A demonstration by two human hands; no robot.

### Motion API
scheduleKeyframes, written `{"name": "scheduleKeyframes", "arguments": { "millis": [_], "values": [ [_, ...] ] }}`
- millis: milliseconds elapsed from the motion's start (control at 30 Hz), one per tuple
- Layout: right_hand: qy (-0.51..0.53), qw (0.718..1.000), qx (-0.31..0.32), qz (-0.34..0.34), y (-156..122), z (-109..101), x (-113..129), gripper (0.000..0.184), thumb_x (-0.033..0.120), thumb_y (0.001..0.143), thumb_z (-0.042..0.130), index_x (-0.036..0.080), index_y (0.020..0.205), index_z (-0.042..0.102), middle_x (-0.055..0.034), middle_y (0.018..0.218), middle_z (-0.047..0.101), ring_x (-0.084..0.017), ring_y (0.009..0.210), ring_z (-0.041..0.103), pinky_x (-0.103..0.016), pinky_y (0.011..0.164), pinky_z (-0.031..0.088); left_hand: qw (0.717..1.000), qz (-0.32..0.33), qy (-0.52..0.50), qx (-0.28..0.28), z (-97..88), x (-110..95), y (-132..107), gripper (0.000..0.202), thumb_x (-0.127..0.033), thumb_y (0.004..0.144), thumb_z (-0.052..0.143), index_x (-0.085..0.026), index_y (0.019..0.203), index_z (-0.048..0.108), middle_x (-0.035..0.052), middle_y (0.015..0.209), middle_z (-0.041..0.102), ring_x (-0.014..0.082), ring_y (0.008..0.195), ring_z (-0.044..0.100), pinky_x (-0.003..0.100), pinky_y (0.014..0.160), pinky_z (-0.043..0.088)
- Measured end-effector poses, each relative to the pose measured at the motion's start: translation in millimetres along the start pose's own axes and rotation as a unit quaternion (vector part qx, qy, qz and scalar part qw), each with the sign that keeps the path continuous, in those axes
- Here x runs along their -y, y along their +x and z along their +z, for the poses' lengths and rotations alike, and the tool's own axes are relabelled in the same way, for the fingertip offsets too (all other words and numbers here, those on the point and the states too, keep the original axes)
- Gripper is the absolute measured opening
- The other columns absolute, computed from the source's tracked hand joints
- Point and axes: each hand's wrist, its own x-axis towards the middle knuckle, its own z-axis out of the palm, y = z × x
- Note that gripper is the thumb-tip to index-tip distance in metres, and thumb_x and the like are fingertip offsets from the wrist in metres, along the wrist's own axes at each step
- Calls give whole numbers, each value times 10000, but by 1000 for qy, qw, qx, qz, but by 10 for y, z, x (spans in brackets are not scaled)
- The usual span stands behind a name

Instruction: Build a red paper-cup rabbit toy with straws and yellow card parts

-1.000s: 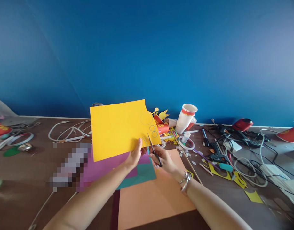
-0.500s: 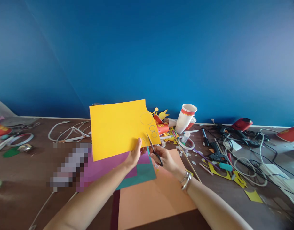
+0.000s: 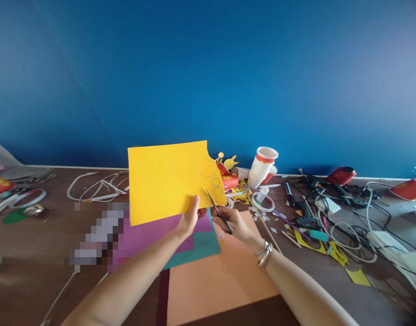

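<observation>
My left hand (image 3: 188,220) pinches the lower edge of a yellow paper sheet (image 3: 167,181) and holds it upright above the table. Pencilled circles mark the sheet's right side. My right hand (image 3: 235,223) grips small black scissors (image 3: 218,210), whose blades meet the sheet's bottom right corner near the circles. A silver bracelet (image 3: 264,253) sits on my right wrist. Under my hands lie purple paper (image 3: 150,237), teal paper (image 3: 203,244) and an orange sheet (image 3: 216,276) on the brown table (image 3: 31,253).
Stacked paper cups (image 3: 262,166) and yellow cut-outs (image 3: 228,163) stand by the blue wall. A glue gun (image 3: 304,217), cables (image 3: 353,231), a red object (image 3: 345,174) and paper scraps crowd the right. White cords (image 3: 95,185) and tape rolls (image 3: 22,199) lie at left.
The scissors and my right hand have shifted slightly right and down along the sheet's corner. The yellow sheet has barely moved.
</observation>
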Motion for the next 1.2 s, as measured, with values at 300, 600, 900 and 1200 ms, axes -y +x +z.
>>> {"name": "scheduleKeyframes", "arguments": {
  "millis": [300,600,900,1200],
  "values": [
    [-15,1000,-5,-6,-8,-15,75,326,437,795,672,165,681,533,42,598,416,-69,524,295,-234,487,230,1000,-21,-15,-8,21,-58,-29,593,-786,631,548,-195,675,529,-47,529,465,90,462,402,251,490,343],
    [14,1000,19,5,-27,-16,240,337,451,760,700,139,708,581,10,659,490,-86,592,384,-224,528,309,1000,-9,-6,-7,-3,-30,-20,578,-760,681,533,-182,670,538,-33,550,494,89,478,436,239,499,357],
    [17,1000,17,20,-48,-35,244,313,389,751,727,152,697,529,35,638,444,-69,561,323,-213,501,266,999,25,-6,21,0,-50,-33,551,-729,729,518,-189,618,498,-37,518,457,93,470,405,243,494,323],
    [-8,999,23,47,-22,-113,85,276,394,778,703,158,755,563,44,582,479,-62,469,402,-202,450,310,1000,14,-14,0,23,-59,-38,575,-753,686,539,-183,613,537,-31,513,476,99,468,423,253,499,333]
  ]
}}
